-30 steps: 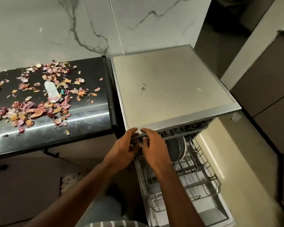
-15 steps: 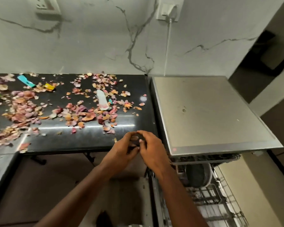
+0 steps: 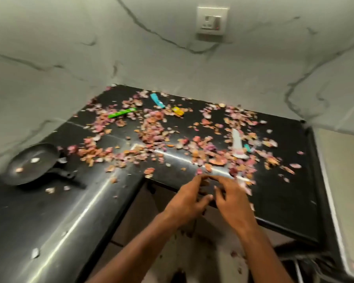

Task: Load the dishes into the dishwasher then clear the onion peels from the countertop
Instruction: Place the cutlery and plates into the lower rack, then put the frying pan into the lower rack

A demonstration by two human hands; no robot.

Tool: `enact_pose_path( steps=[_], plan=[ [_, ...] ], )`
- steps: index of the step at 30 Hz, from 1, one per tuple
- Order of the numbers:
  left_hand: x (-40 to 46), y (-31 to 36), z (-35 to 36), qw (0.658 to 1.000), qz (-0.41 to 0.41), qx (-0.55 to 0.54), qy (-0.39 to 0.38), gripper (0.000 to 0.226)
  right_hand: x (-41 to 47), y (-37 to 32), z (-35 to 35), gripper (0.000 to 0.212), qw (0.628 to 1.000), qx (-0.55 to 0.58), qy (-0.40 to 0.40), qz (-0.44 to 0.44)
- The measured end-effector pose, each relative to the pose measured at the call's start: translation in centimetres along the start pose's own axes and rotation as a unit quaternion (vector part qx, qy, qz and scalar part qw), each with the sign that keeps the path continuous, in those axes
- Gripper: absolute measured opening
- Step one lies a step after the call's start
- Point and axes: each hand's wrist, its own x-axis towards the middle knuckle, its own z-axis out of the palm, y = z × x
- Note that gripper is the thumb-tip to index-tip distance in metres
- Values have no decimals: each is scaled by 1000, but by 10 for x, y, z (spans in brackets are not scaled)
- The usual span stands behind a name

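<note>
Black and glossy, the L-shaped table (image 3: 274,193) fills the middle of the frame below a marbled grey wall (image 3: 70,58). At its front edge, lower centre, the left hand (image 3: 189,203) and right hand (image 3: 232,203) are held side by side, fingers loosely spread and nothing gripped, fingertips near the closest scraps. Onion peels (image 3: 151,127) are scattered across the table from centre to right. Among them lie a green wrapper (image 3: 122,112), a blue wrapper (image 3: 157,100) and a white strip (image 3: 237,144). A dark pan (image 3: 32,162) sits at the left. The dishwasher top (image 3: 347,180) is seen at the right edge.
</note>
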Motion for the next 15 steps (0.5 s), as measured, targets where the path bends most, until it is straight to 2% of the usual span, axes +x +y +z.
enact_pose_path(
  steps=[11,15],
  plan=[
    [-41,-28,-61,986,-104,-2,129,57,47,-52,73,41,984,25,-133,-119],
    [-44,-35,-70,982,-134,6,134,51,44,-54,82,44,979,32,-157,-126]
  ],
)
